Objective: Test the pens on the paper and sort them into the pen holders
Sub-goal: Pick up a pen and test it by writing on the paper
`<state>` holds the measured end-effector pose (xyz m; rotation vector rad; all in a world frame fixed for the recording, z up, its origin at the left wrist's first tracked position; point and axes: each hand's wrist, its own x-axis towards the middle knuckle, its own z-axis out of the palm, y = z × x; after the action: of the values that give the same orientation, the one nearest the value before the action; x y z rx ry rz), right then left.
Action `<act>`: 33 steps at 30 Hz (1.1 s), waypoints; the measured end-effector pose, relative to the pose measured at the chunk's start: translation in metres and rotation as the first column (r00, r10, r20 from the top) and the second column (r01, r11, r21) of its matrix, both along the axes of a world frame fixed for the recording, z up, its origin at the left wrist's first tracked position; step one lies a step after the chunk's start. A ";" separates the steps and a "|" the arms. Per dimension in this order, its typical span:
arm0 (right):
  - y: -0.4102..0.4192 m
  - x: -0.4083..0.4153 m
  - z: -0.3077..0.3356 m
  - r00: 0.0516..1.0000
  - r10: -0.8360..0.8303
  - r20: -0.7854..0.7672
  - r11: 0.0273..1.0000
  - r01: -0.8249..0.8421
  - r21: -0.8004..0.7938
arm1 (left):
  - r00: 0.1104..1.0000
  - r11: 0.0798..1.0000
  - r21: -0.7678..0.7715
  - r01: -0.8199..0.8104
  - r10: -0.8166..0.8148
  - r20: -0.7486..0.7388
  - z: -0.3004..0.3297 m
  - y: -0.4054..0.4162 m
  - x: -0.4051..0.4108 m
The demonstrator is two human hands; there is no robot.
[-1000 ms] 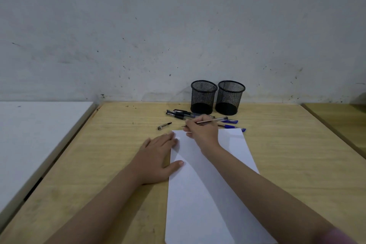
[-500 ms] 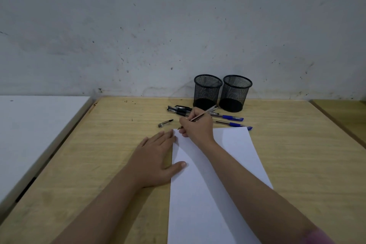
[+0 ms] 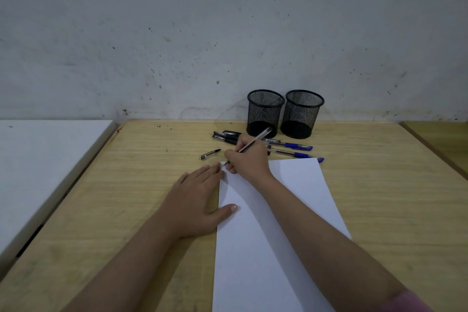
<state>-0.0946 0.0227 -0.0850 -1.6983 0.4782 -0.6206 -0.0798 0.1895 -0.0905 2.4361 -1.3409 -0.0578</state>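
While left hand (image 3: 196, 200) lies flat pinning paper (image 3: 276, 230), right hand (image 3: 249, 159) grips pen (image 3: 254, 140), tip at top-left corner

No readable text, labels or numbers anywhere

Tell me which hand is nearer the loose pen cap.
Right. The right hand, writing with a pen, sits just right of the pen cap; the left hand rests flat further toward the person.
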 end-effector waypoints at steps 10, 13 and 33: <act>0.002 -0.002 0.002 1.000 -0.015 0.002 1.000 0.015 0.012 | 1.000 1.000 0.006 0.005 -0.006 0.014 -0.003 -0.001 0.002; 0.003 -0.002 0.001 0.999 -0.029 0.017 0.999 0.029 0.013 | 1.000 1.000 -0.002 0.007 -0.007 0.006 -0.003 -0.001 0.002; 0.001 -0.002 0.002 0.996 -0.086 0.008 0.995 0.085 0.055 | 1.000 1.000 -0.005 -0.001 0.001 -0.009 -0.002 0.000 0.003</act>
<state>-0.0961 0.0240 -0.0833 -1.6293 0.5584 -0.6720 -0.0770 0.1894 -0.0926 2.4295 -1.3344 -0.0648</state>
